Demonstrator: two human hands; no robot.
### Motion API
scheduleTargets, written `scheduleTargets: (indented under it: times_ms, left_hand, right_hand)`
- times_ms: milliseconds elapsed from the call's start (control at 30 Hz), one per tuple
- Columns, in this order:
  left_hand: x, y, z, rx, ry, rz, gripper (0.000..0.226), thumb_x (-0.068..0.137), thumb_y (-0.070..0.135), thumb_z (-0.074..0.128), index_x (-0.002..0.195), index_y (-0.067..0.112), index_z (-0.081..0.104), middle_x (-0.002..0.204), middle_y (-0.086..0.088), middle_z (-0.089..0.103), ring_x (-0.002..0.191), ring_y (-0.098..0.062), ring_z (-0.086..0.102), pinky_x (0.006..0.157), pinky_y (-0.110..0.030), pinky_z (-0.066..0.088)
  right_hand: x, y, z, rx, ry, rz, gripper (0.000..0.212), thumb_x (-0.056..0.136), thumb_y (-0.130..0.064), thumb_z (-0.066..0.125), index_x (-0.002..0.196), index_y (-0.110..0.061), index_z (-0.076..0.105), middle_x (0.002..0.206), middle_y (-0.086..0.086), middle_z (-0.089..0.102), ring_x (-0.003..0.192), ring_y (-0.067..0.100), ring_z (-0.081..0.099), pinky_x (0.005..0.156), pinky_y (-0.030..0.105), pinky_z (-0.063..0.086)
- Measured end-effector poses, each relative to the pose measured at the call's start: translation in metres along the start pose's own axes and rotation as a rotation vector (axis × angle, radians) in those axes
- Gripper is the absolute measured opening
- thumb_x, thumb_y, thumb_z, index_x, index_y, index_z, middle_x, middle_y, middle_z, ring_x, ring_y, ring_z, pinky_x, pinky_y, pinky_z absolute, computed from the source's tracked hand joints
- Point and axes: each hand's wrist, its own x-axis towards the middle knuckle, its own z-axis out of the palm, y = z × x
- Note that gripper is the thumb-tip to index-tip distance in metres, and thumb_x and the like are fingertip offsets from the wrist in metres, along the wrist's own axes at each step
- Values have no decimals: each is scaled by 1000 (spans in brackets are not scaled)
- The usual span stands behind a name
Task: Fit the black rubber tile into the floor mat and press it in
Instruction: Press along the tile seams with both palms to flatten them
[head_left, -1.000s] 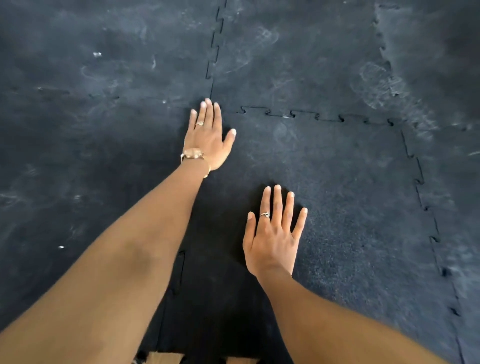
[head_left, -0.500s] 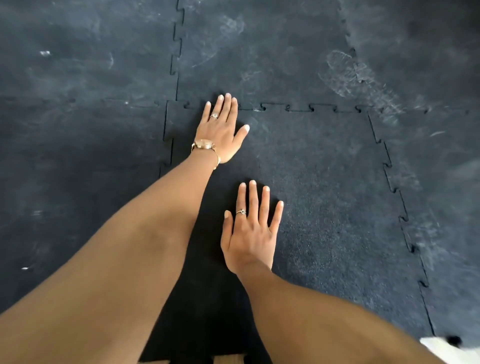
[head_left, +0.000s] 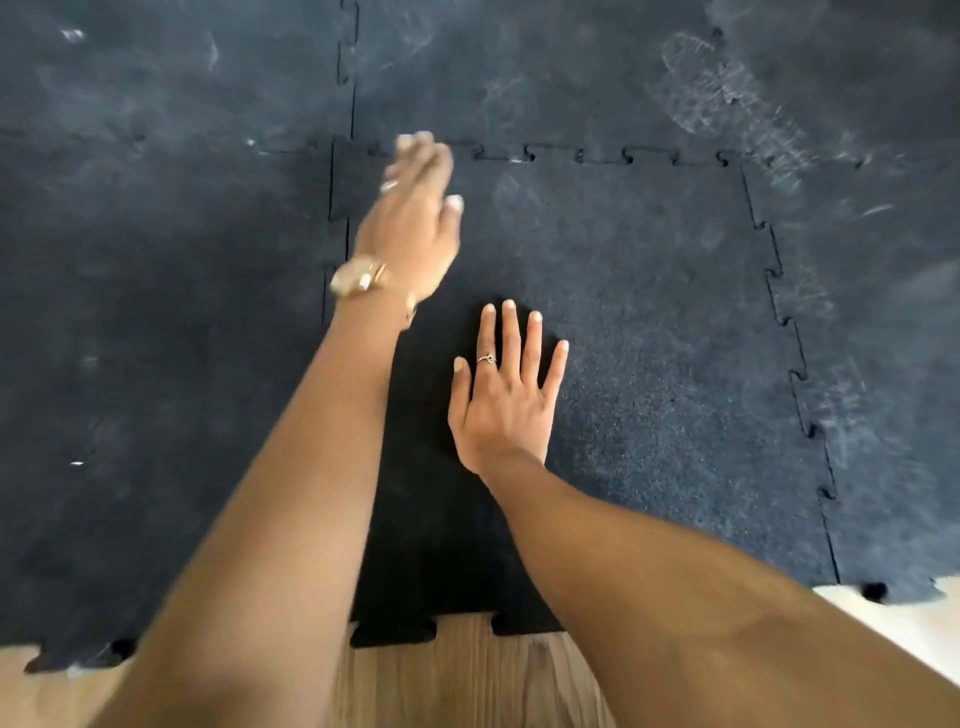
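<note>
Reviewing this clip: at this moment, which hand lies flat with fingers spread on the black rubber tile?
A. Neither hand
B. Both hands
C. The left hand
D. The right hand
D. The right hand lies palm-down with fingers spread on the black rubber tile, while the left hand is motion-blurred and appears raised near the tile's far-left corner.

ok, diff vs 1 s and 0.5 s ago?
The left hand, flat on the black rubber tile near its far-left corner before, has lifted and is blurred in motion. View has tilted nearer: wood floor now shows at the tile's near edge. Nothing grasped or released. The right hand stays flat, fingers spread, on the tile; tile stays seated in the floor mat.
</note>
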Motion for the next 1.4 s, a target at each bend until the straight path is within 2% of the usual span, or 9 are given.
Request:
scheduleTargets:
  times_ms: [67,133,167,267,467,633,900,1267,1400]
  left_hand:
    - [-77,-18,7,-30,249,-235,54,101,23,36,150,2,28,159,-14,23,149,-30,9,120,-41,15]
    - [-149,-27,30,145,247,-431,61,101,33,29,152,0,21,159,-17,20,149,-34,10,121,-48,11]
    - [-171,-29,42,279,192,-444,64,101,38,25,152,0,19,159,-18,19,148,-35,12,121,-51,10]
    - [-182,-31,55,424,69,-391,67,101,42,20,153,1,15,160,-18,14,148,-35,10,120,-52,9]
    - [-177,-31,52,465,30,-359,66,100,42,23,153,3,17,160,-17,14,149,-32,10,120,-51,7]
    - [-172,-26,45,454,-49,-397,67,100,43,23,155,6,10,162,-15,7,150,-31,5,120,-51,5]
    - [-168,-20,41,479,-135,-455,69,98,41,26,154,5,6,162,-17,4,149,-32,1,120,-54,2]
    - [-172,-18,44,553,-125,-412,66,101,40,16,154,4,2,163,-13,1,150,-32,-2,120,-52,0]
    - [-175,-21,35,597,-197,-355,69,102,45,12,153,1,0,162,-16,-1,149,-32,-2,121,-51,3]
  right_hand:
    - [1,0,0,-1,-15,0,64,98,-43,7,157,-18,7,166,2,6,152,27,-3,121,56,-1]
    - [1,0,-1,4,-16,-2,63,98,-43,7,156,-18,6,166,2,6,152,28,-2,121,56,-1]
    - [1,1,0,8,-14,-3,63,99,-43,7,156,-17,7,166,2,6,152,28,-2,121,57,0]
    - [0,1,-1,11,-7,-6,62,100,-43,11,156,-16,10,165,4,9,152,28,1,121,57,2]
    - [1,0,-2,-5,8,5,60,102,-40,26,156,-14,19,163,7,19,151,32,11,120,58,9]
    - [3,-4,-8,-47,-95,24,62,102,-41,22,156,-14,9,165,7,10,152,32,4,120,59,6]
    - [6,-3,-17,-36,-194,13,63,101,-40,24,156,-13,10,165,8,11,151,34,6,119,61,7]
    - [1,2,-13,-13,-149,5,62,102,-42,19,157,-14,10,165,2,10,152,29,4,120,57,3]
    - [-8,22,-25,-123,-258,-186,65,102,-49,14,157,-16,1,166,-2,1,152,26,-1,121,54,0]
